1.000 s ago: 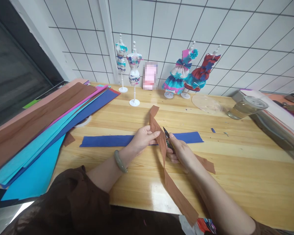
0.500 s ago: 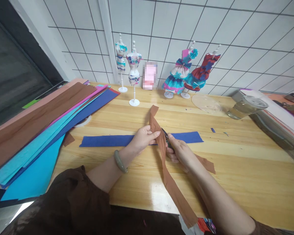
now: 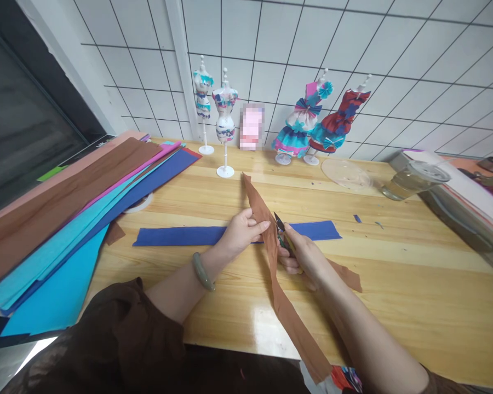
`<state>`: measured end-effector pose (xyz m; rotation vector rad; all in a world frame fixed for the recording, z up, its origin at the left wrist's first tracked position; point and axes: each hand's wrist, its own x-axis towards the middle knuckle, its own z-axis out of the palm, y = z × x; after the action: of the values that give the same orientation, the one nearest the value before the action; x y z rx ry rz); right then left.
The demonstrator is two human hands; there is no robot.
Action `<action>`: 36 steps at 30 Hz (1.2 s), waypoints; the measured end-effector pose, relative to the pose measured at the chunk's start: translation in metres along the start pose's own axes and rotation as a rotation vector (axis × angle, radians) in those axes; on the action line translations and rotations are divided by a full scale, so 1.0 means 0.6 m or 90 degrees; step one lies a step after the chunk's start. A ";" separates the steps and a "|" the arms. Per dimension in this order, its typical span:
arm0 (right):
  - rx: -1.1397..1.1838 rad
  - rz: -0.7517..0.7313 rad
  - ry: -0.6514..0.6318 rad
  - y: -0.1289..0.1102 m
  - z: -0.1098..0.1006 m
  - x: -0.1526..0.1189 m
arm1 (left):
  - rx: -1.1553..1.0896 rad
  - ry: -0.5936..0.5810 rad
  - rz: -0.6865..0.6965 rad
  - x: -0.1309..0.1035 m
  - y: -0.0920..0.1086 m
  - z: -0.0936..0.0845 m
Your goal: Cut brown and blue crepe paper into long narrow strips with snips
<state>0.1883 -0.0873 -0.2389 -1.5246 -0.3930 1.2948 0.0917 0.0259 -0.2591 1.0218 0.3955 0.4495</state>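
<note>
My left hand (image 3: 243,231) pinches a long strip of brown crepe paper (image 3: 298,323) between thumb and fingers. The strip's far end rises past my fingertips, and its near end hangs over the table's front edge. Just right of the strip, my right hand (image 3: 299,249) is closed around small thread snips (image 3: 280,223), their dark blades pointing up and away from me. Beneath both hands a blue paper strip (image 3: 181,236) lies crosswise on the wooden table. Another brown piece (image 3: 347,275) shows from under my right forearm.
Layered coloured paper sheets (image 3: 66,213) cover the left side, partly over a white tape roll (image 3: 142,205). Bare mini dress forms (image 3: 225,117) stand at the back, left of dressed ones (image 3: 296,126). A clear cup (image 3: 413,180) and a round transparent disc (image 3: 345,174) sit at the right.
The brown strip's far end has swung left and straightened. The snips' blades have come slightly away from the strip and show more. My left hand has barely moved.
</note>
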 end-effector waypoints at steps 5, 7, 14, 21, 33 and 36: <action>0.003 -0.026 0.002 0.004 0.000 0.002 | 0.022 0.006 0.011 -0.002 -0.001 0.003; 0.002 -0.034 0.002 0.005 0.000 0.002 | 0.037 0.005 0.016 -0.002 -0.003 0.004; 0.009 -0.040 -0.011 0.005 -0.002 0.001 | 0.035 0.007 0.018 -0.004 -0.006 0.003; -0.055 -0.029 -0.045 0.008 -0.003 -0.001 | -0.068 0.036 -0.010 0.002 -0.001 -0.012; -0.294 -0.362 0.207 -0.008 -0.023 -0.006 | -0.122 0.076 0.058 0.005 0.006 -0.024; -0.249 -0.386 0.193 -0.001 -0.010 -0.004 | -0.055 0.029 0.030 -0.002 0.001 -0.008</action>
<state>0.1926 -0.0920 -0.2378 -1.7061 -0.8664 0.5205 0.0879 0.0289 -0.2606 0.9397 0.3896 0.5284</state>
